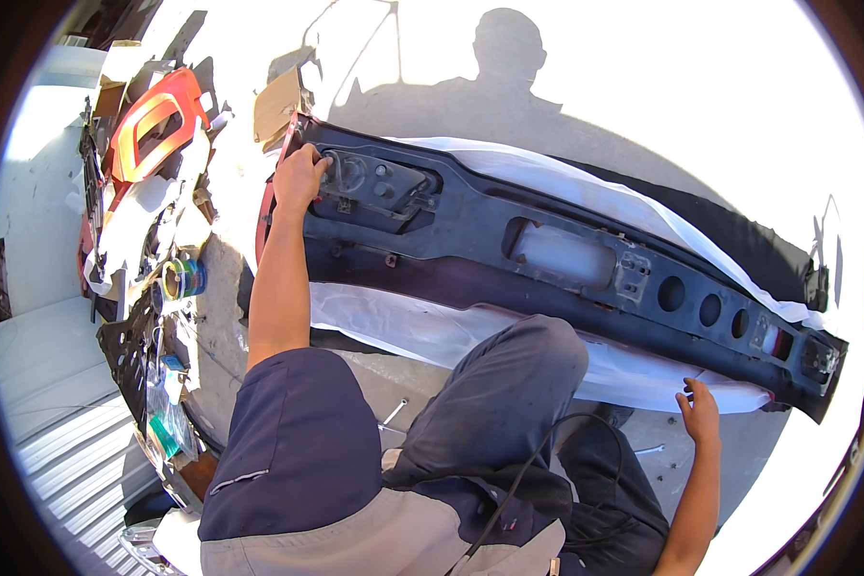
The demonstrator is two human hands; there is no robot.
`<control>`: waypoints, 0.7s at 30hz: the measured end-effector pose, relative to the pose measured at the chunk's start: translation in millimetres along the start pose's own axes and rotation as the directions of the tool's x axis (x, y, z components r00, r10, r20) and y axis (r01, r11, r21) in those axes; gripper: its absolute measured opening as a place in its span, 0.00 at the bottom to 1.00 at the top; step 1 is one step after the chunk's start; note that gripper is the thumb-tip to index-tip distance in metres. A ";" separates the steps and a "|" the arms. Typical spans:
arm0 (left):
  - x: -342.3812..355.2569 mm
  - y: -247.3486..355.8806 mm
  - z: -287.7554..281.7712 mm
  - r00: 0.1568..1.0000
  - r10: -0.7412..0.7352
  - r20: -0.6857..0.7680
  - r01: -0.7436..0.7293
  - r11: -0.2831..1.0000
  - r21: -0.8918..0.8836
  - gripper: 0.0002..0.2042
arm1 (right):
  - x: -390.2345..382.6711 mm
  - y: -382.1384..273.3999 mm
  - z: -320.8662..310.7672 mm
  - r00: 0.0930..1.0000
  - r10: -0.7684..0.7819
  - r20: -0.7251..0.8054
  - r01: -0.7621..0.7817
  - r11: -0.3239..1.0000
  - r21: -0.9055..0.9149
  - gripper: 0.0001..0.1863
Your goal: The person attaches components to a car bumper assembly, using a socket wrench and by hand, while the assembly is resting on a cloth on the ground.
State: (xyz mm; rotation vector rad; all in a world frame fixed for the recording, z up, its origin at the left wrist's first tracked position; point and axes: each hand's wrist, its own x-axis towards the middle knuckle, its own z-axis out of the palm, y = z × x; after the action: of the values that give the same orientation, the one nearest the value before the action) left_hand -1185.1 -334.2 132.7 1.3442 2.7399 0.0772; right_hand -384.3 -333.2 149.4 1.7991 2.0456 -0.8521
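A long black vehicle bumper (470,226) lies with its inner side up, slanting from the upper left to the lower right. My left hand (300,177) is at its left end, fingers curled against the edge of a lamp unit (370,182) set in an opening there. What those fingers hold, if anything, is too small to make out. Over the near edge of the white sheet (643,374) beneath the bumper, my right hand (699,411) hangs with fingers apart, holding nothing. A rectangular opening (562,254) and several round holes run along the bumper's right part.
Wrenches (394,413) lie on the concrete by my knees. To the left are an orange plastic frame (158,125), a roll of tape (184,278), cardboard (276,108) and mixed scrap. A black cable (538,451) runs across my lap. Strong sunlight washes out the far ground.
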 end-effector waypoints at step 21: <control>17.8 -68.0 90.8 0.887 0.327 -0.327 -0.364 0.930 -0.056 0.12 | -27.0 14.4 3.3 0.987 0.159 -0.001 -0.158 0.983 -0.091 0.21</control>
State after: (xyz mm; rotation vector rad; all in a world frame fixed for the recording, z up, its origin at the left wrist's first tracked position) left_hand -1240.1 -361.1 35.7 1.9166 2.6337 0.5092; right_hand -366.0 -356.1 158.8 1.8769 1.8754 -0.7069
